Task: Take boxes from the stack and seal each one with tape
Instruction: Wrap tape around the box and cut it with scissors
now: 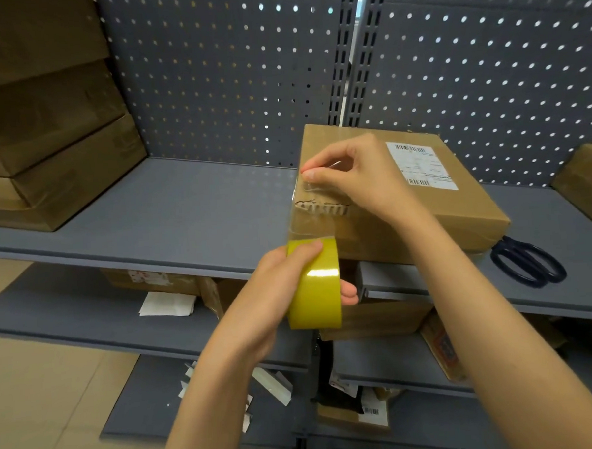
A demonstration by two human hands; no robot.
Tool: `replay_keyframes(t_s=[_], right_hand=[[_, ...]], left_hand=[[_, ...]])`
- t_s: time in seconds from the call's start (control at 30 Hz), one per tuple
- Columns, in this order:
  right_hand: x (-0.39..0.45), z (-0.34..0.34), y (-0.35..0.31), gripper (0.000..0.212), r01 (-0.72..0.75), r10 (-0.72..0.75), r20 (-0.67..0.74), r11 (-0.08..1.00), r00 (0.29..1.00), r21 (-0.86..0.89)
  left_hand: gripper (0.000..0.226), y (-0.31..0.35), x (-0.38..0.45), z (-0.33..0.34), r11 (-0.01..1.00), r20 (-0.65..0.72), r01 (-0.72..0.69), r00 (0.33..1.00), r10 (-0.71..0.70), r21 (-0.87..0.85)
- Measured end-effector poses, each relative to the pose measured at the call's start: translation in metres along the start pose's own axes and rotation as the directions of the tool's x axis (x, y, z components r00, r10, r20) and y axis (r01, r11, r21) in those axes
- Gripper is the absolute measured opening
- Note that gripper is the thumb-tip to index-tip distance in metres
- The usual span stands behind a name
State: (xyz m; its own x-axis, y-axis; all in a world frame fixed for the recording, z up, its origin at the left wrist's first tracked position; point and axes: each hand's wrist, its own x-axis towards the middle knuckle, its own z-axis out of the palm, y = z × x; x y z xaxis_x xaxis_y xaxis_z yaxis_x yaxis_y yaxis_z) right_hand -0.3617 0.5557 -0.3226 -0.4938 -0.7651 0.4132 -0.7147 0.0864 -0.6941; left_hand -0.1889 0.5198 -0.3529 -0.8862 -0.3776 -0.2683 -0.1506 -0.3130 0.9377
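A: Head view, then. Where is the box being sealed?

B: The cardboard box (399, 198) lies flat on the grey shelf (170, 210), at the shelf's front edge and a little right of its middle, with a shipping label (422, 165) on its top face. Its near left corner is torn, showing the corrugation.

A: And the hands?

B: The left hand (284, 290) has its grip closed round the roll of yellow tape (314, 283), fingers through the core and thumb on the outer rim. The roll hangs just below and in front of the box's torn corner. The right hand (350, 177) rests on the box top near the left edge, thumb and forefinger pinching the clear free end of the tape against the cardboard.

A: So what does the coming pull turn on?

B: The strip runs from the right hand's pinch, down over the box's front left corner, to the roll below. My judgement is that the roll must travel along that line, under or round the box, while the right hand, the nearer one to the box top, anchors the end.

A: Anything else nearby?

B: Dark-handled scissors (528, 262) lie on the shelf right of the box, nearer the right hand. The stack of boxes (50, 141) stands at the shelf's left end, well apart.
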Motion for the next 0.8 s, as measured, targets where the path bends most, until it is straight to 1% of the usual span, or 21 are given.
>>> replay_keyframes(t_s=[0.17, 0.33, 0.5, 0.63, 0.73, 0.8], right_hand=[[0.004, 0.003, 0.002, 0.007, -0.012, 0.013, 0.011, 1.0, 1.0, -0.025], [0.01, 0.003, 0.005, 0.006, 0.003, -0.004, -0.021, 0.997, 1.0, -0.079], [0.015, 0.004, 0.007, 0.005, 0.013, -0.014, -0.012, 0.996, 1.0, -0.089], [0.018, 0.004, 0.011, 0.005, 0.007, -0.005, 0.016, 0.995, 1.0, -0.102], [0.019, 0.004, 0.016, 0.006, -0.006, 0.007, 0.016, 0.998, 1.0, -0.06], [0.018, 0.002, 0.016, 0.007, -0.023, 0.022, 0.023, 0.999, 0.999, 0.038]], left_hand=[[0.036, 0.002, 0.003, -0.001, 1.0, 0.015, 0.011, 1.0, -0.011, -0.019], [0.044, 0.007, 0.009, -0.005, 0.997, 0.006, 0.046, 0.999, -0.046, -0.058], [0.038, 0.007, 0.013, -0.004, 1.0, -0.018, 0.018, 1.0, -0.019, -0.021], [0.037, 0.008, 0.016, -0.004, 0.999, -0.025, 0.017, 1.0, -0.017, -0.032], [0.036, 0.009, 0.016, 0.0, 0.998, -0.032, 0.004, 0.999, -0.006, -0.068], [0.035, 0.009, 0.015, 0.004, 0.996, -0.029, -0.006, 1.0, 0.004, -0.084]])
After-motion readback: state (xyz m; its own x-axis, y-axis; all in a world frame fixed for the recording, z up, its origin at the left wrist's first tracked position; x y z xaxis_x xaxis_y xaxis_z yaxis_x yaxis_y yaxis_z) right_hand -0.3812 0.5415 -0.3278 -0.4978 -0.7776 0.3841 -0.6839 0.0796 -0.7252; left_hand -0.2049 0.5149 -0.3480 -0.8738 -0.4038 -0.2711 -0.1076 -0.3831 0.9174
